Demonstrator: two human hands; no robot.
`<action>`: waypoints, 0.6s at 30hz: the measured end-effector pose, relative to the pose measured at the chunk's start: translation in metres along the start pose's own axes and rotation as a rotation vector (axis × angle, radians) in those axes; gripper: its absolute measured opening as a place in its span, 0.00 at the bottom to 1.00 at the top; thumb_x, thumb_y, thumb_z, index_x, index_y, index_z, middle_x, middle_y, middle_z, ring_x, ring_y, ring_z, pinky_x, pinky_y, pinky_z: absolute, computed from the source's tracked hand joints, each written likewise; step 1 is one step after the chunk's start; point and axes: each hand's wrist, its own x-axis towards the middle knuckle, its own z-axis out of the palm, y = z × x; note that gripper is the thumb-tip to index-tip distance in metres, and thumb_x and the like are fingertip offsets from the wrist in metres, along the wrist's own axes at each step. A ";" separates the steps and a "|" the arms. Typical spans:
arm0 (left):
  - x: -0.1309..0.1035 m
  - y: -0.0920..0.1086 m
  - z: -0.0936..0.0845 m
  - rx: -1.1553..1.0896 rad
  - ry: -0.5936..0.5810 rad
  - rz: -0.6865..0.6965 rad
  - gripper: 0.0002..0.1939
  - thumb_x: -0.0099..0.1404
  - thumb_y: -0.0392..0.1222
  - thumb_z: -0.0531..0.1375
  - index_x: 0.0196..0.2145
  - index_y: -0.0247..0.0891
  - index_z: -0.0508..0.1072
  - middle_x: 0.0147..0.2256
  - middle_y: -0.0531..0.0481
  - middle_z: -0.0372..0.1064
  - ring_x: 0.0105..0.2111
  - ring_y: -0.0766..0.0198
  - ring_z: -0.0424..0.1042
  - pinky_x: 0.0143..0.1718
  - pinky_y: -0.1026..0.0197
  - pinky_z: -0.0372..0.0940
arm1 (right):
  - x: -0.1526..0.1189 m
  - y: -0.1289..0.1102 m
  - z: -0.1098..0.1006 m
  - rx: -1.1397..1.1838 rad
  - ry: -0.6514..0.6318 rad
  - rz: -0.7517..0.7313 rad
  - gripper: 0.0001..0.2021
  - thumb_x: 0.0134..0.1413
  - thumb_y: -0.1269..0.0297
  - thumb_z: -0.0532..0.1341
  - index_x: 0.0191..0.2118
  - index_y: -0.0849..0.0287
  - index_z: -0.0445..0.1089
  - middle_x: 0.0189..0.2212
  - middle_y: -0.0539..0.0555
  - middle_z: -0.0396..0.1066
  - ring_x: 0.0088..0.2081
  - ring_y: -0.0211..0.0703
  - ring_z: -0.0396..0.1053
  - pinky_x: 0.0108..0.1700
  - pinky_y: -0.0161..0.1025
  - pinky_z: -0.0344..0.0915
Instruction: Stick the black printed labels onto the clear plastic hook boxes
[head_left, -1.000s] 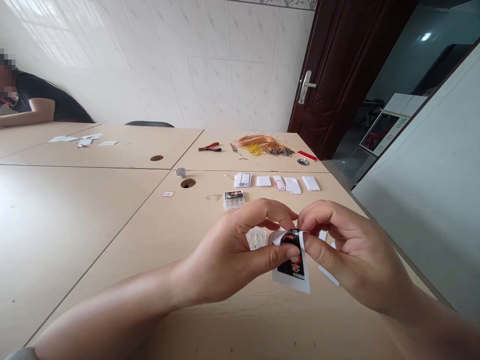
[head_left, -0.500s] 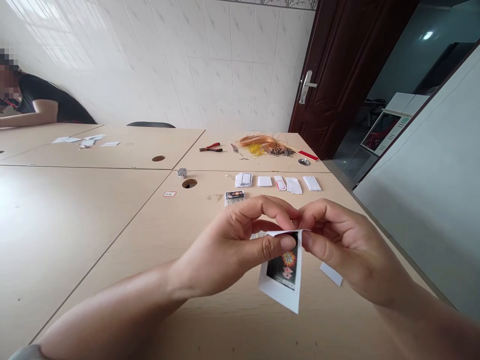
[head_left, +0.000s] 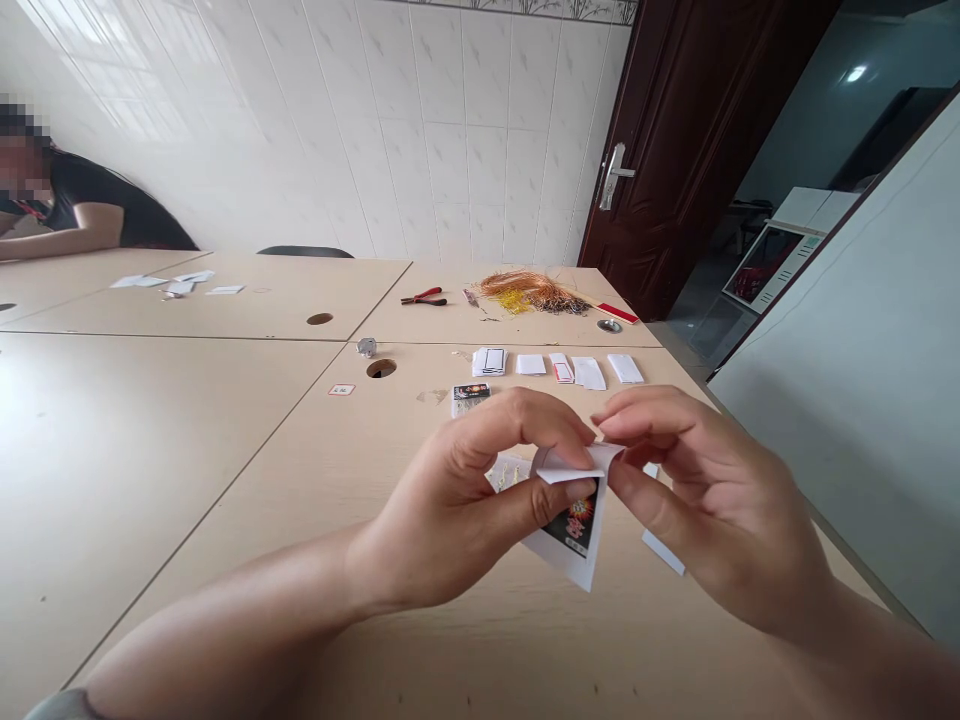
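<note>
Black on white in midair, pinching a printed label (head_left: 576, 525) above the pale table (head_left: 285, 560) between thumb and fingers of the left hand (head_left: 465, 510), and meeting its curled top edge with the right hand (head_left: 712, 510), partly open, thumb and forefinger parted

A pale, seamed worktop (head_left: 262, 570) | red-and-black pliers (head_left: 424, 298) and copper-coloured strands (head_left: 517, 285) lie near the far edge | white papers (head_left: 193, 277) are scattered left of the pliers | white card stacks (head_left: 530, 365) line up toward the right edge
</note>
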 end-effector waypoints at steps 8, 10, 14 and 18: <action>0.002 0.003 0.002 -0.205 -0.053 -0.219 0.03 0.67 0.35 0.65 0.34 0.37 0.76 0.33 0.52 0.70 0.31 0.69 0.71 0.32 0.67 0.70 | -0.004 -0.007 0.001 -0.150 -0.002 -0.154 0.08 0.63 0.72 0.63 0.44 0.50 0.72 0.42 0.49 0.73 0.47 0.38 0.71 0.44 0.33 0.72; 0.002 0.003 0.002 -0.269 -0.063 -0.292 0.04 0.68 0.36 0.65 0.34 0.37 0.75 0.30 0.53 0.69 0.28 0.69 0.70 0.29 0.67 0.69 | -0.004 -0.008 0.001 -0.143 -0.004 -0.131 0.07 0.64 0.72 0.62 0.41 0.51 0.71 0.39 0.48 0.74 0.45 0.36 0.72 0.43 0.32 0.72; 0.004 -0.001 0.001 -0.400 -0.083 -0.386 0.03 0.67 0.38 0.66 0.34 0.38 0.77 0.27 0.53 0.70 0.27 0.68 0.69 0.30 0.66 0.69 | -0.003 -0.007 0.000 -0.139 -0.004 -0.096 0.06 0.64 0.71 0.61 0.39 0.51 0.71 0.37 0.47 0.74 0.44 0.35 0.72 0.41 0.30 0.71; 0.007 -0.003 0.001 -0.533 -0.050 -0.462 0.04 0.64 0.39 0.69 0.32 0.38 0.79 0.27 0.53 0.71 0.28 0.70 0.69 0.30 0.70 0.67 | -0.002 -0.008 -0.002 -0.168 -0.019 -0.112 0.05 0.66 0.70 0.61 0.39 0.51 0.69 0.36 0.46 0.73 0.41 0.34 0.71 0.40 0.30 0.69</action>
